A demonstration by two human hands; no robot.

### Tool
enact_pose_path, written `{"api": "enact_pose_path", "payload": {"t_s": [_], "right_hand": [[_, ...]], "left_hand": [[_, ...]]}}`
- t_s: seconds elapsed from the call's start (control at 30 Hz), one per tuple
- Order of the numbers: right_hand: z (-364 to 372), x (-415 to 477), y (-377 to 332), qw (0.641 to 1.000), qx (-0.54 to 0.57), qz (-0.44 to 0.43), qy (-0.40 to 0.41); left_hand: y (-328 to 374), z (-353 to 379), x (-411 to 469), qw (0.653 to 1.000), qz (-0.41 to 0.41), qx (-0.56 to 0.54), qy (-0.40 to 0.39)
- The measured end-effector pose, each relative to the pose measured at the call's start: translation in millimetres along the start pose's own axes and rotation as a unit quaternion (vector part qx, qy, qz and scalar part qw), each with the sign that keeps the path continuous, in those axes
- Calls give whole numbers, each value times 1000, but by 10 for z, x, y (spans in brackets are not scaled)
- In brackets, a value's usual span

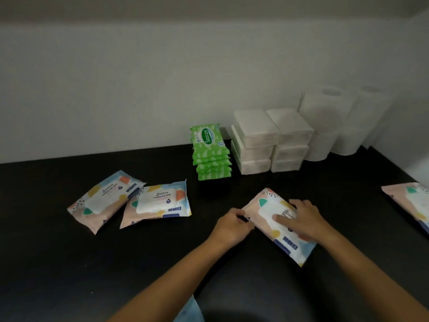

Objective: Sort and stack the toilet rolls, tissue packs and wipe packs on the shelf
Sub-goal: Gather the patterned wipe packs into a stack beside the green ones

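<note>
A pastel wet-wipe pack (267, 206) lies flat on the black shelf (69, 263) in front of me. My left hand (232, 225) pinches its near-left edge. My right hand (301, 217) rests palm down on its top. Two more pastel packs lie at the left, one (105, 198) overlapping the edge of the other (157, 203). Another pastel pack (411, 205) shows partly at the right edge. Against the back wall stand a stack of green wipe packs (210, 152), two stacks of white tissue packs (271, 140) and stacked white toilet rolls (325, 122).
A white wall (162, 77) closes the back and a side wall (415, 112) closes the right. A bit of light blue clothing (188, 310) shows at the bottom between my arms.
</note>
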State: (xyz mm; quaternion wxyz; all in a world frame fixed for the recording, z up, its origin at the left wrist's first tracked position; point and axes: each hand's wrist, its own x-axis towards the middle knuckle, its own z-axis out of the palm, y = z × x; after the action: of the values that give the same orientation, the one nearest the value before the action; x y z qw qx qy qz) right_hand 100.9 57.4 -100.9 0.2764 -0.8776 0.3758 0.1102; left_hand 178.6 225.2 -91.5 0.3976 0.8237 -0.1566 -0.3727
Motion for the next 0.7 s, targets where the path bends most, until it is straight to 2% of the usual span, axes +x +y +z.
{"api": "enact_pose_path", "payload": {"t_s": [0.2, 0.3, 0.37, 0.47, 0.7], "right_hand": [[-82, -8, 119, 997, -63, 26, -36], [-75, 52, 143, 997, 27, 28, -73], [-59, 90, 148, 991, 87, 5, -102], [-94, 80, 70, 986, 115, -39, -115], [-147, -101, -327, 978, 66, -166, -112]], "left_hand": [[77, 263, -86, 998, -26, 44, -21], [121, 294, -105, 997, -70, 10, -31], [131, 278, -124, 996, -82, -12, -31], [93, 190, -170, 996, -82, -29, -14], [-138, -250, -363, 994, -72, -74, 48]]}}
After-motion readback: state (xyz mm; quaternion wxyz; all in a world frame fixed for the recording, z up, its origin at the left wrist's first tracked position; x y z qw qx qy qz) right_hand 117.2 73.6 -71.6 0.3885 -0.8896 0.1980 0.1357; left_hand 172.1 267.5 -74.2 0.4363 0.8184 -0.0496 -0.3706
